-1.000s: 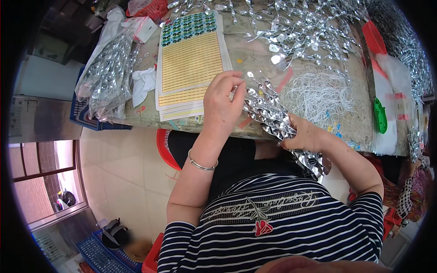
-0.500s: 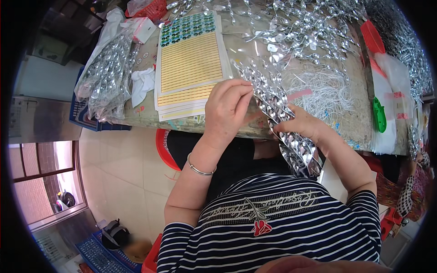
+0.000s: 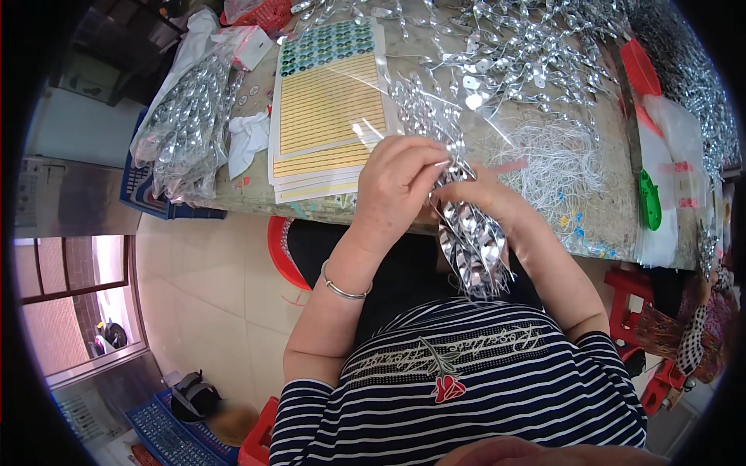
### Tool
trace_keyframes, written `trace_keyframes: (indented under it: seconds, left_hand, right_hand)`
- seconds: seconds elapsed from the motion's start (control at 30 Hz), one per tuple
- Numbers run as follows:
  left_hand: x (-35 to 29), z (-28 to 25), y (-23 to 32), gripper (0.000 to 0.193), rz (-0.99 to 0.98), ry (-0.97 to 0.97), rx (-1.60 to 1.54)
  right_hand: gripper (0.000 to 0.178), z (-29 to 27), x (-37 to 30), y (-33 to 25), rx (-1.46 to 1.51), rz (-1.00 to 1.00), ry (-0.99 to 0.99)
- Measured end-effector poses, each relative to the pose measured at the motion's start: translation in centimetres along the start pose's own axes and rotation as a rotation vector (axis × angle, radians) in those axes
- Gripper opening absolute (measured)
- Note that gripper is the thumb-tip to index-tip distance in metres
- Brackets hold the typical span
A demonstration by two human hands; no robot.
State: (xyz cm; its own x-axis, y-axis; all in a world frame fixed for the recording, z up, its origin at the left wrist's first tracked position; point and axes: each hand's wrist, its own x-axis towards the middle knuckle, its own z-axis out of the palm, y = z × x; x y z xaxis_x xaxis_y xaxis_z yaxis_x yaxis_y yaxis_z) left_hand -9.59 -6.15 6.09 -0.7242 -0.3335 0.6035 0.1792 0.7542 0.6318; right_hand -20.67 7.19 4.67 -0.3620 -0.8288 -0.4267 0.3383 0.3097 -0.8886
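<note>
Head view: right of the yellow sheets [image 3: 330,109], our right hand [image 3: 488,194] wraps the silver bundle [image 3: 472,241], its long axis pointing away from us; our left hand [image 3: 395,185], nearer the sheets, pinches together beside it, hold unclear.

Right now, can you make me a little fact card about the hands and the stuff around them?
Left hand: fingers bent, close up against the shiny bundle; can't tell if it grips
Right hand: wrapped around the bundle
Bundle: many silver twisted strips
Left wrist: silver bangle
Left of hands: yellow-and-green sheets, white tissue
Right of hands: white strings, green thing
Farther off: loose silver strips
</note>
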Motion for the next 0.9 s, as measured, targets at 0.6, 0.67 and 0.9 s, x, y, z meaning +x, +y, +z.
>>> trace_keyframes:
  seconds: [0.6, 0.67, 0.9]
  left_hand:
    - [-4.0, 0.3, -1.6, 0.059, -0.158, 0.301, 0.180]
    - [-4.8, 0.3, -2.1, 0.067, -0.333, 0.396, 0.075]
    - [-6.1, 0.0, -3.3, 0.056, -0.576, 0.593, -0.559]
  right_hand:
    - [0.063, 1.3, 2.7, -4.3, -0.046, -0.179, 0.054]
    - [0.060, 1.6, 3.2, -4.5, -0.150, -0.292, 0.086]
    - [0.050, 3.2, 3.2, -5.1, -0.012, -0.165, -0.014]
